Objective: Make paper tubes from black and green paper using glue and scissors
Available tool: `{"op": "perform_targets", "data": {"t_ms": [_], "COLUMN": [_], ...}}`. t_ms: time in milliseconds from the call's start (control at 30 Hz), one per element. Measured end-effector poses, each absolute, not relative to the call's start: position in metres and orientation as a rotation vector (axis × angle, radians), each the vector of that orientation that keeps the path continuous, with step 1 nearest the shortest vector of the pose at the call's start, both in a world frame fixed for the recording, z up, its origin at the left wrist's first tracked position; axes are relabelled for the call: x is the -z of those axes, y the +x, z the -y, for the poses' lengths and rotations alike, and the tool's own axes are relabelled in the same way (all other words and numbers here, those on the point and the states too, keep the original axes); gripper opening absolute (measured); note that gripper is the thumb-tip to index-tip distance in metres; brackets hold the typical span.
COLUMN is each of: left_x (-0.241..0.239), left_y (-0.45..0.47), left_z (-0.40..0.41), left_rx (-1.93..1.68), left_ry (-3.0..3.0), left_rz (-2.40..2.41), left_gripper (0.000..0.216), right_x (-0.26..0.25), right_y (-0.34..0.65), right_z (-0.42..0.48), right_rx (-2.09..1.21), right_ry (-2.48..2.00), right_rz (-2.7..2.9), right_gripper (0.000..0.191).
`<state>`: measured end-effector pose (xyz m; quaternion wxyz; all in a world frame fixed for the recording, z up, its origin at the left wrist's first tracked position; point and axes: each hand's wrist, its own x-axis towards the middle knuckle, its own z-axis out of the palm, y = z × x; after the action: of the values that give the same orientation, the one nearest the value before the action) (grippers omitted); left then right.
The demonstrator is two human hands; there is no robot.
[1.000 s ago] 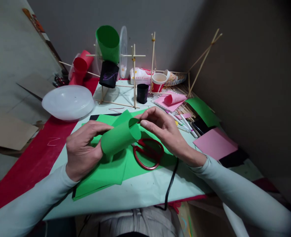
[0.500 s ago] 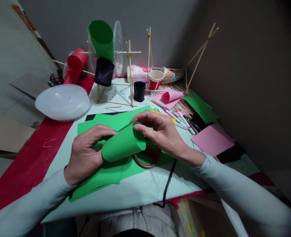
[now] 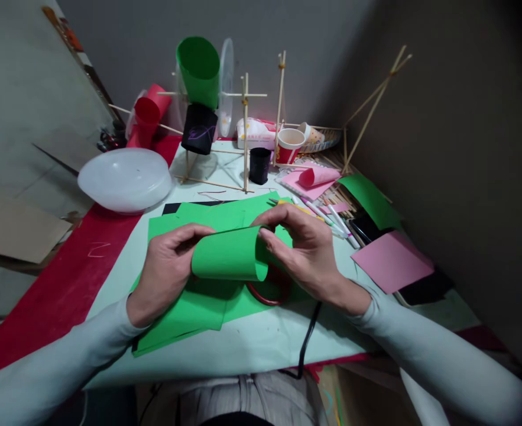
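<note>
Both my hands hold a rolled tube of green paper (image 3: 229, 255) just above the table. My left hand (image 3: 165, 272) is curled round the tube's left end. My right hand (image 3: 302, 251) grips the right end, its fingers wrapped over the rim. Flat green paper sheets (image 3: 190, 310) lie under the tube. Red-handled scissors (image 3: 269, 290) lie on the sheets, partly hidden behind the tube and my right hand.
A white plastic bowl (image 3: 125, 179) lies upside down at the left on a red strip (image 3: 61, 284). Behind stand a stick frame (image 3: 245, 133) with green (image 3: 198, 70), black and red paper cups, a paper cup (image 3: 289, 145), pink sheets (image 3: 391, 260), markers (image 3: 338, 222). A black cable (image 3: 307, 340) hangs off the front edge.
The green tube has been turned from slanting to nearly level and rolled tighter. My right fingers have moved from its loose flap onto the right rim. The scissors are more hidden.
</note>
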<state>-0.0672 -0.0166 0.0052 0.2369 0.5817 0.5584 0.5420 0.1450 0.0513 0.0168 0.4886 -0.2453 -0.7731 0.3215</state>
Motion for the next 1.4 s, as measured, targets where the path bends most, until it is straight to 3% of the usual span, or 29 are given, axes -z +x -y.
{"op": "perform_targets", "data": {"t_ms": [267,467,733,867,1067,1233,1400], "left_x": [-0.01,-0.017,-0.016,-0.023,-0.023,-0.019,-0.021], "left_y": [-0.065,-0.068,-0.064,-0.065,-0.078,-0.081,-0.074], "left_z": [0.03,0.035,0.044,0.039,0.032,0.029,0.023], "left_rx": [-1.747,-1.745,-1.668,-1.614,-1.381,-1.345,-1.313], "left_ry": [1.95,2.111,1.897,1.784,1.424,1.125,0.967], "left_rz": [-1.565,-1.56,-1.602,-1.56,-1.431,-1.237,-1.254], "left_gripper": [0.021,0.024,0.022,0.03,0.022,0.016,0.01], "right_x": [-0.008,-0.008,-0.015,-0.018,-0.017,-0.021,-0.034], "right_y": [0.143,0.141,0.145,0.148,0.154,0.158,0.163], "right_z": [-0.052,-0.054,-0.052,-0.053,-0.061,-0.061,-0.054], "right_rx": [-0.653,-0.623,-0.553,-0.317,-0.032,0.142,0.301], "right_ry": [-0.208,-0.122,-0.106,-0.094,-0.094,-0.041,-0.025], "right_rz": [1.869,1.862,1.946,2.033,2.111,2.195,2.369], "right_gripper": [0.018,0.022,0.02,0.018,0.009,0.017,0.012]}}
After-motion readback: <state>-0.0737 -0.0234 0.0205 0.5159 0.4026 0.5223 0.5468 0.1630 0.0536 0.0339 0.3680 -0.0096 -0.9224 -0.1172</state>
